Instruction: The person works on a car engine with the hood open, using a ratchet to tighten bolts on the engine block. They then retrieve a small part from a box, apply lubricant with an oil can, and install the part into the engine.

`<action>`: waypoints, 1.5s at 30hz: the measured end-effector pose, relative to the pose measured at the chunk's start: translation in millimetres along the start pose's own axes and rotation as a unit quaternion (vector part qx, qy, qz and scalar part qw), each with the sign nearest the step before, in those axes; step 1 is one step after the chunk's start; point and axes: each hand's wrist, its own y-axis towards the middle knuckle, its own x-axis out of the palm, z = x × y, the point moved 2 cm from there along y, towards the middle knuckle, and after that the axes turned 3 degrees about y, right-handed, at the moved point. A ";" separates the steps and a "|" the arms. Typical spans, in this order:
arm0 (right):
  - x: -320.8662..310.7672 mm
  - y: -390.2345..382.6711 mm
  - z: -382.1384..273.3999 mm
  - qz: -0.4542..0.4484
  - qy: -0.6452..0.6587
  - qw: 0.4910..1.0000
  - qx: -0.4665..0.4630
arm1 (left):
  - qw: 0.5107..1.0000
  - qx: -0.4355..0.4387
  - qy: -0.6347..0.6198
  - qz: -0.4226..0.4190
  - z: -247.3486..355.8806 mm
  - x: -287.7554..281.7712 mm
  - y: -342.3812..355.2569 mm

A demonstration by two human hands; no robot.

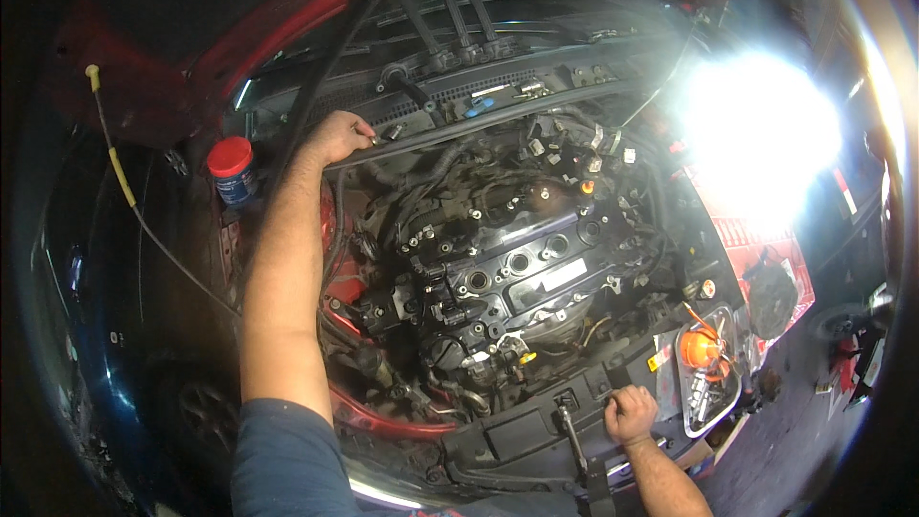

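Observation:
My left hand (342,139) reaches across to the left end of the cowl at the windscreen's base. Its thumb and fingers are pinched together; anything between them is too small to make out. Close by lie a small dark metal fitting (393,131) and the long black cowl seal strip (479,124). My right hand (632,414) is closed, fingers curled, above the black front panel (512,431); what it holds, if anything, is hidden. Left of it a ratchet (572,436) lies on that panel. Between both hands sits the engine with its black valve cover (536,268).
A blue tub with a red lid (230,170) stands on the left fender. At right is a metal tray (710,393) with an orange item (702,348) and sockets. A bright work lamp (761,139) glares beyond. The hood prop rod (330,57) slants past my left arm.

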 end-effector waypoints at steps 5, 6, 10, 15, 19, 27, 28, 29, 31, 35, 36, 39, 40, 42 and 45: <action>0.6 -0.4 0.8 0.002 0.012 1.000 0.011 | 0.997 0.050 -0.006 0.053 -3.3 1.6 -9.3; 0.8 -0.2 0.8 0.004 0.011 1.000 0.008 | 0.997 0.050 0.005 0.055 -3.3 2.3 -10.8; 1.1 0.6 0.2 0.006 0.014 1.000 0.010 | 0.994 0.070 0.008 0.088 -0.1 -0.7 -12.9; 0.2 1.1 -0.9 0.008 0.010 1.000 0.008 | 0.995 0.016 0.092 0.039 3.6 -3.8 -2.6; -0.4 0.9 -0.5 0.002 0.005 1.000 0.008 | 0.992 0.002 0.123 -0.013 5.6 -5.2 7.4; -1.1 1.6 -1.7 0.012 0.010 1.000 0.010 | 0.986 -0.021 -0.122 0.111 3.7 -6.6 -6.8; -1.0 1.6 -1.7 0.010 0.010 1.000 0.011 | 0.983 -0.034 -0.148 0.106 3.2 -6.3 -8.9; -1.0 1.7 -1.7 0.009 0.011 1.000 0.011 | 0.983 -0.039 -0.146 0.103 3.4 -6.3 -10.3; -1.0 1.8 -1.5 0.006 0.009 1.000 0.013 | 0.985 -0.042 -0.134 0.100 4.0 -7.3 -11.8; -1.1 2.3 -1.7 0.001 0.010 1.000 0.017 | 0.980 -0.025 -0.155 0.119 4.3 -9.1 -12.1; -1.2 2.4 -2.0 0.005 0.005 1.000 0.012 | 0.979 -0.025 -0.166 0.119 3.8 -8.7 -12.4; -1.0 1.8 -2.6 0.008 0.006 1.000 0.008 | 0.979 -0.039 -0.172 0.104 1.7 -5.4 -14.5; -0.8 1.6 -2.4 0.009 0.007 1.000 0.008 | 0.980 -0.046 -0.169 0.096 1.2 -4.3 -15.2; -0.2 1.0 -1.8 0.010 0.008 1.000 0.008 | 0.975 -0.015 -0.179 0.131 2.2 -4.1 -16.2; 0.5 0.5 -0.7 0.011 0.007 1.000 0.010 | 0.965 -0.003 -0.192 0.178 4.2 -5.1 -15.9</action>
